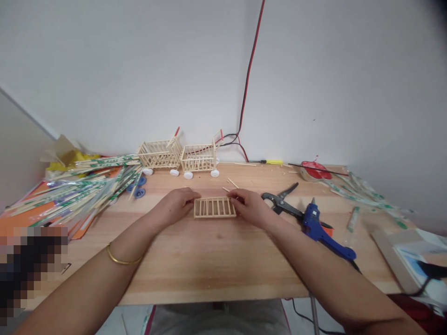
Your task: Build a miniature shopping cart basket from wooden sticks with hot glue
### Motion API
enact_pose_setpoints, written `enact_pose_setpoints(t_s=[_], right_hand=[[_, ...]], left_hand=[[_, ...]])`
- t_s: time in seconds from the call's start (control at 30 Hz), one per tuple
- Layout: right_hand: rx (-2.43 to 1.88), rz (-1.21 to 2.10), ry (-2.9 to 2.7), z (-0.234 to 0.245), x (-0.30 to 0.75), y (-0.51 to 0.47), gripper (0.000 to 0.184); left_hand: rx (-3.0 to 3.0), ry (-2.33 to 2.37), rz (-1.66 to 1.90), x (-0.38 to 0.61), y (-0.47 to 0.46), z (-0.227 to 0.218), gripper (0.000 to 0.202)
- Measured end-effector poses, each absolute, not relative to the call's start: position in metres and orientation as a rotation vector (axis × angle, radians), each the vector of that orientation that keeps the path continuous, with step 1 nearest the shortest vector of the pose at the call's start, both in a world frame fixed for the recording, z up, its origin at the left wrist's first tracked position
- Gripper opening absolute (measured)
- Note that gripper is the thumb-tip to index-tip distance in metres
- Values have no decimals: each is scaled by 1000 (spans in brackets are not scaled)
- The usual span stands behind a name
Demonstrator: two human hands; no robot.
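A small slatted frame of thin wooden sticks (214,216) is between my hands near the middle of the table. My left hand (179,204) has its fingers closed on the frame's left end. At the right end, the fingers of my right hand (247,204) pinch the upper corner. Two loose stick pieces (233,183) lie just behind the frame. Farther back stand two small stick-built carts, one on the left (159,156) and one on the right (199,158), both with white wheels and red-tipped handles.
Wrapped chopsticks (87,190) are heaped at the left beside blue wheels (138,192). To the right lie pliers (282,201), a blue glue gun (314,221) and a red-topped roll (316,171). A yellow marker (274,162) rests by the wall, and a white box (408,260) sits at the right edge.
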State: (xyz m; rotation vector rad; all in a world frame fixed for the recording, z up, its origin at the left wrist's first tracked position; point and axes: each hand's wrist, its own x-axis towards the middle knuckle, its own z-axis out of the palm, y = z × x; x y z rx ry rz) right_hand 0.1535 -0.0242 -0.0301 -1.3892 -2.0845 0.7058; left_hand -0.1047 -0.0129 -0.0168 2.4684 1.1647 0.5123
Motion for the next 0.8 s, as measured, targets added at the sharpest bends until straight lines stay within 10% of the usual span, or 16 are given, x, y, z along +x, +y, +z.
enact_pose_setpoints(t_s=[0.67,0.8], right_hand=[[-1475,582,-2138,-19,165,-22,34],[-1460,700,-2194,-13,170,-24,41]], left_hand=[[2520,1289,526,-102,-19,-17,32],[2649,1162,557,-97,-24,-14,58]])
